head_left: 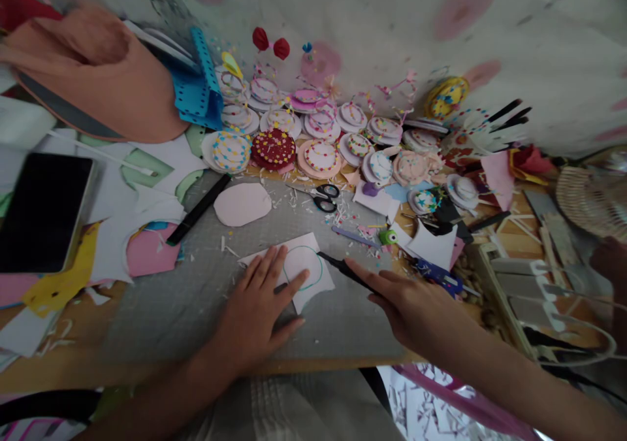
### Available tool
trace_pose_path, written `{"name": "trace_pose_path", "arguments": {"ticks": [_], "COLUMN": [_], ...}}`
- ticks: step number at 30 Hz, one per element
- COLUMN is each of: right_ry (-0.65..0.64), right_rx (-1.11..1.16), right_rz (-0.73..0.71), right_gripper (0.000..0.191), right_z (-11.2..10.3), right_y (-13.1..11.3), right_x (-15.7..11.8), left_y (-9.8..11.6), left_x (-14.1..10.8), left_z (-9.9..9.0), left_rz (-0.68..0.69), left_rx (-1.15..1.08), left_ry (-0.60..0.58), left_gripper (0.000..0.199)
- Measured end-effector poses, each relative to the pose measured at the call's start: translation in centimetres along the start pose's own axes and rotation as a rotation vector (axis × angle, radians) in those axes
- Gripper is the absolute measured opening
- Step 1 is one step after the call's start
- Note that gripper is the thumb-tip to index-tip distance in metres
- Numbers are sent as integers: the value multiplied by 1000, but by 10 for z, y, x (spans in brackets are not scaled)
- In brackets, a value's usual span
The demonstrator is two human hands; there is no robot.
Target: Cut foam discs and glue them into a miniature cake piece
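Observation:
My left hand (262, 304) lies flat with fingers spread, pressing a white foam or card piece (321, 291) onto the grey cutting mat (166, 317). A green circle is drawn on that piece. In my right hand (411, 304) is a slim black craft knife (345, 270), the index finger stretched along it. Its tip is at the right side of the circle; whether it touches cannot be made out. A pale pink rounded piece (242, 204) lies farther back on the mat, near black-handled scissors (326, 197) and a black marker (198, 209).
Rows of small decorated hats (321, 158) stand along the wall. At left are a phone (46, 212), foam scraps (151, 251) and a salmon-coloured cap (98, 75). A power strip (509, 304) with plugs and cables sits at right. White offcuts are scattered about.

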State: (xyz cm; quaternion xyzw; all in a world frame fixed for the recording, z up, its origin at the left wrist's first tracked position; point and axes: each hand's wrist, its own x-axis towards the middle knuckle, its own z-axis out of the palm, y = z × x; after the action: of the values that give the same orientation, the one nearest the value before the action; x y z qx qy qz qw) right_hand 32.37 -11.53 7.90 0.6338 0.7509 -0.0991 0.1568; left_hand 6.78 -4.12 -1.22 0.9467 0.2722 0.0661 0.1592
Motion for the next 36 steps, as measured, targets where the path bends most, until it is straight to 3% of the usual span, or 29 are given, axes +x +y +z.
{"name": "trace_pose_path", "arguments": {"ticks": [4, 8, 14, 24, 36], "right_ry": [-39, -46, -12, -84, 6], "right_rx": [-139, -230, -213, -148, -166], "right_rz": [-38, -181, -279, -167, -54], "right_gripper": [75, 81, 81, 85, 90], "right_z": [-14, -29, -29, -20, -1], "right_y": [17, 31, 33, 23, 21], "right_x": [17, 36, 45, 32, 7], "left_y": [11, 20, 9, 6, 6], "left_x": [-9, -16, -4, -2, -1], "left_z": [-2, -2, 2, 12, 11], "left_rz": [13, 29, 52, 8, 14], "left_rx": [18, 1, 41, -14, -8], "left_ry": [8, 8, 24, 15, 25], "left_gripper": [67, 63, 66, 64, 64]}}
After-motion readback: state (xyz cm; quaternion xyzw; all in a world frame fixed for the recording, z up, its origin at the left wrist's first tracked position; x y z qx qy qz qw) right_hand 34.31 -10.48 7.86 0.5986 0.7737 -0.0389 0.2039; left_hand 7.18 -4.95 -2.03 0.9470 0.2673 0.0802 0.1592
